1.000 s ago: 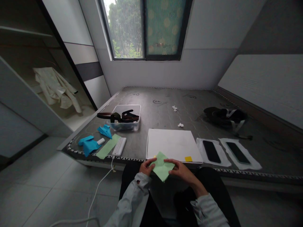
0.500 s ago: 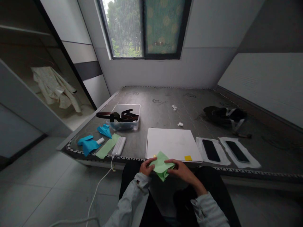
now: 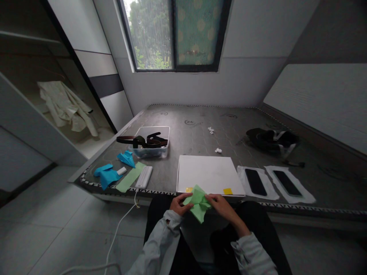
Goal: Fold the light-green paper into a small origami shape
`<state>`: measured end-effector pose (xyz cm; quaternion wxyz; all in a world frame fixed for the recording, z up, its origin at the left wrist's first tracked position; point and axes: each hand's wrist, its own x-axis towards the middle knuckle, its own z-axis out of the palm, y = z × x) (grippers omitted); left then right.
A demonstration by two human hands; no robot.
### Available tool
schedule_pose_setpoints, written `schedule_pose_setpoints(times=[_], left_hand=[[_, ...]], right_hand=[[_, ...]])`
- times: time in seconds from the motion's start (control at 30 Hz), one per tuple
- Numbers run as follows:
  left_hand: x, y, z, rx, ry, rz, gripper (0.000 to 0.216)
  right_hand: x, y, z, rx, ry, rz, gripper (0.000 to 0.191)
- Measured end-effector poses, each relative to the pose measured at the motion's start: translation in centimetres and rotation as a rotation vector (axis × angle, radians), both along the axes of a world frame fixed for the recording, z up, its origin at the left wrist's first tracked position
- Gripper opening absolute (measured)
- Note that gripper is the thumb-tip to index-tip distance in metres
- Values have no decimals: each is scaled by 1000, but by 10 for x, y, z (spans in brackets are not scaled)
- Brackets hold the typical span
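A sheet of light green paper point(image 3: 198, 204), creased and partly folded, is held between both hands above my lap, just in front of the bed's near edge. My left hand point(image 3: 179, 204) pinches its left side. My right hand point(image 3: 220, 203) grips its right side, fingers on top. Right behind the paper lies a white board point(image 3: 208, 173) with two small yellow bits point(image 3: 228, 191) at its front edge.
On the grey mattress point(image 3: 200, 133) lie blue folded papers point(image 3: 108, 176), a green strip point(image 3: 130, 177), a white power strip point(image 3: 144, 177), a clear box with belts point(image 3: 149, 143), two black phones on white wrappers point(image 3: 255, 182) and a dark bundle point(image 3: 271, 140). A white cable point(image 3: 120, 225) hangs to the floor.
The green sheet has gone from nearly flat to bunched and folded between my hands. Both hands have drawn closer together.
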<state>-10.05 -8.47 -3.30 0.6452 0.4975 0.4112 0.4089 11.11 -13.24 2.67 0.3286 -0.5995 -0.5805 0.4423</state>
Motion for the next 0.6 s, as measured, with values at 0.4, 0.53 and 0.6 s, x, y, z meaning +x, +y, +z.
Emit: schedule_pose_setpoints(times=[0.4,0.53,0.6], left_hand=[[6,-5,1,-71,-73,63,47],[6,-7,2,-14,-75,-39,43],[4,-6,1,9,-40,-96,43]], right_hand=[[-15,0,-12,-23,130,-89,63],[-16,3,-13,-33,32,-89,45],[-14,4,-11,-39,30,-132,46]])
